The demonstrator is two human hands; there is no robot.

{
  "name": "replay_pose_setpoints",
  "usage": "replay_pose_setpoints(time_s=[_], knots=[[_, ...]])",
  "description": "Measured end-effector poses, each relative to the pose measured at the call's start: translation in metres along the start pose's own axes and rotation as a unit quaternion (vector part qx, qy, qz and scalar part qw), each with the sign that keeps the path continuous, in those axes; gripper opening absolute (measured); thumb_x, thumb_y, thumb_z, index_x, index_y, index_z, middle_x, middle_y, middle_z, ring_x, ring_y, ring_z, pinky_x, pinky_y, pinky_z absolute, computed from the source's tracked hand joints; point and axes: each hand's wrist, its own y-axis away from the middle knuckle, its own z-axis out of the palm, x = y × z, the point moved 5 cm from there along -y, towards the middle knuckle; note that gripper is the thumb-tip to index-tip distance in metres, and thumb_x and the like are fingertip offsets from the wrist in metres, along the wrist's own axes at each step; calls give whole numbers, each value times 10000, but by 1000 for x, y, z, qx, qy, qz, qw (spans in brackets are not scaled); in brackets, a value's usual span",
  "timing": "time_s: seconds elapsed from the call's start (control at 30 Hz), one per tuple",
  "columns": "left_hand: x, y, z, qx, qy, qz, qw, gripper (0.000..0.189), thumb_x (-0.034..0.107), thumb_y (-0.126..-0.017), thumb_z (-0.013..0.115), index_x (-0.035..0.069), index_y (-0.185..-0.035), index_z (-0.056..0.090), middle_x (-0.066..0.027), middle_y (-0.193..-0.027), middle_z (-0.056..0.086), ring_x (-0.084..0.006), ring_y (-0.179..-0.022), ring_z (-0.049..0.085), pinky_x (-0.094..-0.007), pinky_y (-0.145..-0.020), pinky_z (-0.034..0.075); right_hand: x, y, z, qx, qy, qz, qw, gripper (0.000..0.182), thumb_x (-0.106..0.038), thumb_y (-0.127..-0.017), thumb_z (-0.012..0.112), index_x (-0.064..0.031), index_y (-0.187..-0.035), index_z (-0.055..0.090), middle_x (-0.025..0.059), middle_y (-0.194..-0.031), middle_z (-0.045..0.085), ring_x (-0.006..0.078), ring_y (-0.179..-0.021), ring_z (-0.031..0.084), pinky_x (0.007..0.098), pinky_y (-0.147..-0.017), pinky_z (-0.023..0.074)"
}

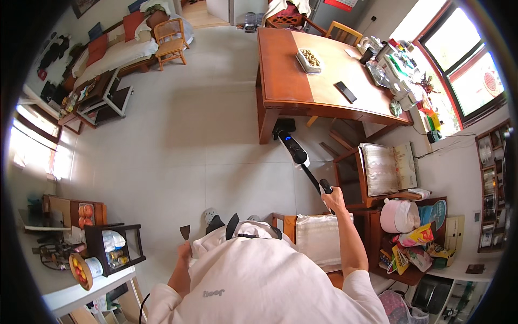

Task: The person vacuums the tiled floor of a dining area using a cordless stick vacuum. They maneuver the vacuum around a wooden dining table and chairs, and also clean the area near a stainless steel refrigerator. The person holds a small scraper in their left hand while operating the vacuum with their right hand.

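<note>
My right hand (334,199) grips the handle of an upright cordless floor cleaner (294,150). Its black pole slants away from me, and a blue light glows on its body. The cleaner's floor head (285,124) rests on the tiles beside a leg of the wooden table (283,77), partly under the tabletop. Down by my left side, my left hand (185,252) holds a scraper (184,232) with its flat blade pointing up in the view. Part of the scraper's handle is hidden by my fingers.
Wooden chairs with cushions (378,168) (319,239) stand along my right. On the table lie a phone (345,92) and a tray of small tan items (309,60). A dark stool (94,249) stands left; a rattan chair (172,43) and sofa (115,56) are farther off.
</note>
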Motion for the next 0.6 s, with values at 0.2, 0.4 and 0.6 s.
replay_pose_setpoints(time_s=[0.2, 0.4, 0.6], knots=[[-15, -19, -13, -28, -102, 17, 994, 623, 449, -931, 396, -66, -683, 644, -202, -620, 629, -303, -568, 642, -445, -562, 501, 24, 3, 37, 23, 15, -10, 1000, 339, -137, -702, 587, 5, -997, 674, 242, -704, 622, 376, -744, 663, 438, -688, 501], [78, -12, -45, -1, -46, -25, 999, 571, 439, -946, 434, -45, -697, 605, -149, -593, 581, -259, -493, 585, -423, -500, 461, 37, 75, 83, 64, 21, 2, 998, 451, -120, -692, 633, 11, -1123, 655, 308, -760, 626, 415, -832, 678, 433, -687, 501], [107, -54, -48, -66, -86, 35, 993, 565, 445, -958, 438, -16, -662, 576, -117, -566, 560, -235, -467, 558, -411, -494, 436, 18, 170, 94, 48, -9, 44, 998, 445, -210, -765, 637, -10, -1162, 647, 300, -837, 656, 440, -846, 658, 492, -714, 511]])
